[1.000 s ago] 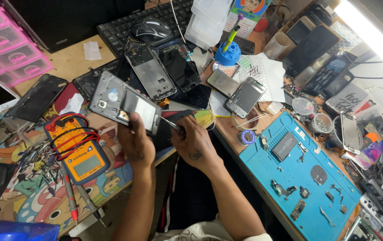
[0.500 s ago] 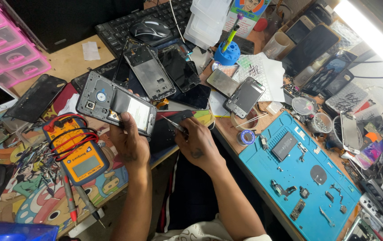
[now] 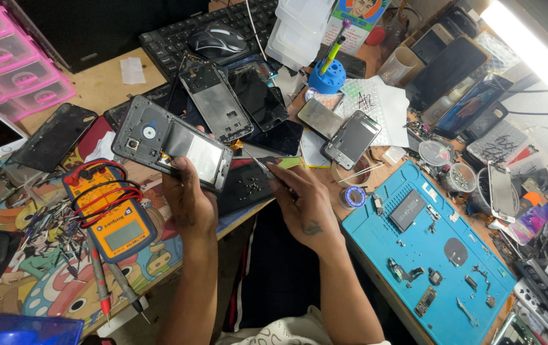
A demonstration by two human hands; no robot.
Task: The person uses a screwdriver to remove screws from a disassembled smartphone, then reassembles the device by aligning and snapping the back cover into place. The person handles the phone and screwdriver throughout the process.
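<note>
My left hand grips an opened phone body, grey, back side up with its camera ring and metal plate showing, held above the desk edge. My right hand pinches thin metal tweezers, tip pointing up-left toward the phone's lower end, a short gap away. Under the tweezers lies a black mat with tiny screws on it.
An orange multimeter with red and black leads lies left. A blue repair mat with small parts lies right. Several stripped phones and screens, a keyboard, a mouse, pink drawers and a solder spool crowd the desk.
My left hand has carried the phone body left and slightly up, away from the right hand. The right hand with the tweezers has stayed near the black mat.
</note>
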